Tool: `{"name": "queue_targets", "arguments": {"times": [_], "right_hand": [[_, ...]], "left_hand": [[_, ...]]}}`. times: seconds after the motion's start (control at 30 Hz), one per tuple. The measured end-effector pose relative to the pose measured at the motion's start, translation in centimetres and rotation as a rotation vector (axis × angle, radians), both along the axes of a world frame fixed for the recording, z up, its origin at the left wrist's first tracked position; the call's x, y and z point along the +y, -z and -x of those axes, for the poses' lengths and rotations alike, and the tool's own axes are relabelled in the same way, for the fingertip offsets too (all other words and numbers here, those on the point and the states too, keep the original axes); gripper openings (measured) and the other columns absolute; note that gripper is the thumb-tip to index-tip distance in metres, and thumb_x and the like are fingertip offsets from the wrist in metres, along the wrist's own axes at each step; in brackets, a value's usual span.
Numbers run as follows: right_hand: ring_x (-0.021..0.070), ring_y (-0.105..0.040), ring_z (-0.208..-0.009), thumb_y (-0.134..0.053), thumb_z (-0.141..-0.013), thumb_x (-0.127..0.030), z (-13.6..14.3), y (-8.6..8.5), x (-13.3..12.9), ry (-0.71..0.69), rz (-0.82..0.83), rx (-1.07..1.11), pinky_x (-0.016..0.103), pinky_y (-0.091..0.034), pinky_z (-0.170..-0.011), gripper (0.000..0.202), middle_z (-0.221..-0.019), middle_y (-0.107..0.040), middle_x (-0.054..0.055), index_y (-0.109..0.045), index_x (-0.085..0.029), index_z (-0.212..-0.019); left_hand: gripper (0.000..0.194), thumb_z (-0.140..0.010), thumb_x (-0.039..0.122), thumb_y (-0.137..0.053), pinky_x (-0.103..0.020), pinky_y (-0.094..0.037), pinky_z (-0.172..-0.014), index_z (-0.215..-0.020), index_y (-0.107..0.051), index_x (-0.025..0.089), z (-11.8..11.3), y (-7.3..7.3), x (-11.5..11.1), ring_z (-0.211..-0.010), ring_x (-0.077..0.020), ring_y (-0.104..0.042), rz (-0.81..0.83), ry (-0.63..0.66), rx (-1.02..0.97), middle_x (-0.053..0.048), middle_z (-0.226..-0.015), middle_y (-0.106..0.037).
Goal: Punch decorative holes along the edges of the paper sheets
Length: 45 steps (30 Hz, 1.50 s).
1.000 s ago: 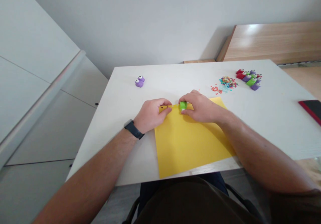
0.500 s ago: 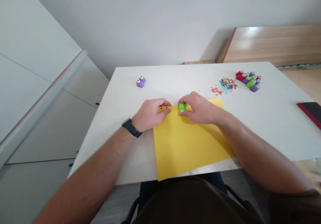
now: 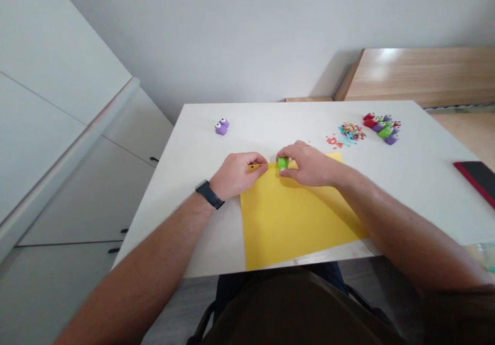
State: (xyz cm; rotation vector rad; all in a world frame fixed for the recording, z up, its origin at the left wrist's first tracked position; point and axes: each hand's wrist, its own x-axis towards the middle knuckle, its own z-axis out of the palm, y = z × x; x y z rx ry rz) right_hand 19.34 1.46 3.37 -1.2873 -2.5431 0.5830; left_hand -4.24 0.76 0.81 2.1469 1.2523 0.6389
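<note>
A yellow sheet of paper point(image 3: 297, 216) lies in front of me on the white table, its near edge at the table's front edge. My left hand point(image 3: 240, 172) pinches the sheet's far edge near its left corner, where small dark punched shapes show. Just to the right, my right hand point(image 3: 305, 164) grips a small green punch point(image 3: 283, 164) between thumb and fingers at the same far edge. Whether the paper sits inside the punch is too small to tell.
Two purple punches point(image 3: 221, 127) stand at the back left of the white table point(image 3: 201, 149). At the back right are a pile of colourful paper bits point(image 3: 351, 131) and a cluster of red, green and purple punches point(image 3: 382, 126). A black and red object point(image 3: 477, 177) lies far right.
The view has shifted slightly. My left hand is a little further along the paper edge, closer to the punch, covering one of the punched shapes. Both hands keep their hold.
</note>
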Motion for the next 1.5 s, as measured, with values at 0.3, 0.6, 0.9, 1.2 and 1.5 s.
{"name": "queue_targets", "arguments": {"times": [0.3,0.6,0.9,1.2,1.5], "right_hand": [[0.0236,-0.060,-0.098,-0.070,-0.084,-0.029,-0.1,0.5,-0.1,0.001,0.031,0.026,0.036,-0.044,-0.088,0.024,-0.101,-0.073,0.006,-0.072,-0.020,-0.106],[0.0244,-0.059,-0.099,-0.069,-0.083,-0.028,-0.1,1.4,-0.3,0.010,0.022,0.068,0.036,-0.044,-0.091,0.026,-0.100,-0.073,0.006,-0.071,-0.018,-0.107],[0.0247,-0.059,-0.099,-0.069,-0.082,-0.028,-0.1,1.8,-0.3,0.011,-0.005,0.079,0.036,-0.044,-0.091,0.027,-0.100,-0.073,0.006,-0.071,-0.019,-0.108],[0.0242,-0.060,-0.097,-0.070,-0.082,-0.026,0.0,1.8,-0.3,0.011,-0.029,0.095,0.036,-0.044,-0.091,0.026,-0.097,-0.073,0.006,-0.071,-0.017,-0.106],[0.0241,-0.060,-0.097,-0.070,-0.082,-0.027,0.0,1.9,-0.3,0.010,-0.030,0.100,0.036,-0.044,-0.091,0.026,-0.098,-0.073,0.006,-0.071,-0.018,-0.107]], "left_hand": [[0.024,-0.092,0.041,-0.059,-0.027,-0.048,-0.075,-0.095,-0.074,0.023,0.3,0.2,0.1,-0.084,-0.0164,-0.070,0.013,-0.002,-0.002,0.002,-0.092,-0.077],[0.022,-0.092,0.039,-0.060,-0.027,-0.048,-0.075,-0.094,-0.074,0.023,0.2,0.3,0.1,-0.085,-0.0156,-0.069,0.007,0.000,0.011,0.003,-0.092,-0.077],[0.020,-0.092,0.037,-0.059,-0.027,-0.048,-0.079,-0.095,-0.074,0.024,0.1,0.3,0.0,-0.087,-0.0163,-0.070,0.003,-0.005,0.018,0.003,-0.095,-0.077],[0.022,-0.092,0.036,-0.057,-0.028,-0.049,-0.079,-0.095,-0.074,0.023,-0.1,0.0,-0.1,-0.088,-0.0185,-0.070,-0.009,-0.015,0.033,0.000,-0.097,-0.078],[0.023,-0.092,0.036,-0.057,-0.028,-0.050,-0.081,-0.096,-0.074,0.022,-0.2,-0.2,-0.2,-0.090,-0.0192,-0.070,-0.011,-0.012,0.035,0.000,-0.098,-0.078]]}}
